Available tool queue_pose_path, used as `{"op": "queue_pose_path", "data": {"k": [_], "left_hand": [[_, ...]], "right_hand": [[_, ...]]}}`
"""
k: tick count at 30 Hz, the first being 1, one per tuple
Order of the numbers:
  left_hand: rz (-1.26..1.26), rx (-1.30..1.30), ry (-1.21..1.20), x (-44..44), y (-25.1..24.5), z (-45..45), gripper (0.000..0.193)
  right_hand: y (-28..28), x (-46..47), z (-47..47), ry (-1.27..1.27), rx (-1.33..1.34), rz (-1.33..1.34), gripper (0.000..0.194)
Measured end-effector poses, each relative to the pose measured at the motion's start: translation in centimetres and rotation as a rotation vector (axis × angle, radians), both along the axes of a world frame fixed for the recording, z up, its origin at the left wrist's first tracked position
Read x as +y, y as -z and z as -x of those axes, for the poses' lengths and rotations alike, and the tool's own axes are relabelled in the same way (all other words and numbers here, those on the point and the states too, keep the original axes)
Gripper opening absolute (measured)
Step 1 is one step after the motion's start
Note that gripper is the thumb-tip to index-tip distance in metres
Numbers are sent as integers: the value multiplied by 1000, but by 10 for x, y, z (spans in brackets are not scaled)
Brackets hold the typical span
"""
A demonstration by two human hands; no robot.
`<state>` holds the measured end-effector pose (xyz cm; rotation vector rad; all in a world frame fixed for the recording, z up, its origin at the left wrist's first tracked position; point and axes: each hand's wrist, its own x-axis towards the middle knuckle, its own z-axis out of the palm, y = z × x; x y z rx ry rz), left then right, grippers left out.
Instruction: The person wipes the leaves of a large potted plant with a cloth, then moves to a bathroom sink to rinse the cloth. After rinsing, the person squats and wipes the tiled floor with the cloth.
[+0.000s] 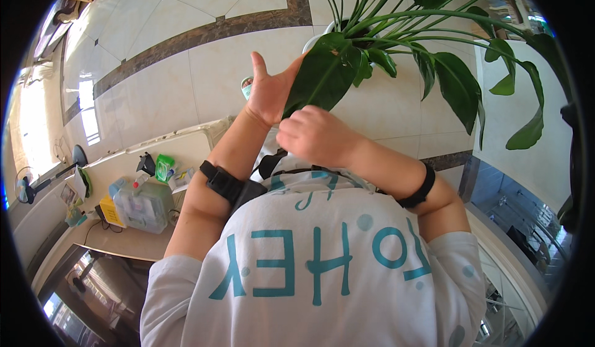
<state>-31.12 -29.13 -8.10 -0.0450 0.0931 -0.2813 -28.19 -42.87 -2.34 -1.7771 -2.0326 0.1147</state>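
My left hand (274,91) has its palm up and thumb spread, its fingers partly hidden under a large green leaf (325,70) of a potted plant. My right hand (309,135) is curled at the near tip of that leaf, slightly blurred; whether its fingers grip the tip or just touch it is hard to tell. The leaf bears a small pale damaged patch near its far end. Long stems rise from a white pot (331,28) standing beyond the leaf, largely hidden by foliage.
More drooping leaves (458,86) spread to the right, over a white surface (520,114). On the left, a cabinet top (135,242) carries a clear plastic storage box (144,206), a yellow box (110,211) and a green packet (164,167). Tiled floor (223,72) lies ahead.
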Motion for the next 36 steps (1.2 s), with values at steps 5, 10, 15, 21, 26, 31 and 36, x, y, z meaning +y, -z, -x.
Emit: {"op": "queue_pose_path", "data": {"k": [5, 10, 15, 21, 26, 31, 36], "left_hand": [[-110, 49, 19, 2, 1, 0, 108], [102, -79, 103, -3, 8, 0, 103], [-46, 27, 128, 0, 8, 1, 94], [-141, -49, 161, 10, 1, -5, 96], [-462, -44, 253, 37, 16, -9, 89], [-1458, 291, 141, 55, 7, -12, 62], [-1147, -305, 267, -6, -41, -39, 42]], "right_hand": [[2, -5, -20, 396, 88, 17, 4], [5, -5, -58, 531, 19, 30, 4], [13, -3, -70, 444, 110, 136, 9], [37, -29, -124, 1056, 134, -134, 3], [74, -97, -137, 1231, 555, 115, 11], [117, -153, -107, 1438, 971, 129, 17], [138, -177, -78, 1450, 1189, -43, 16]]}}
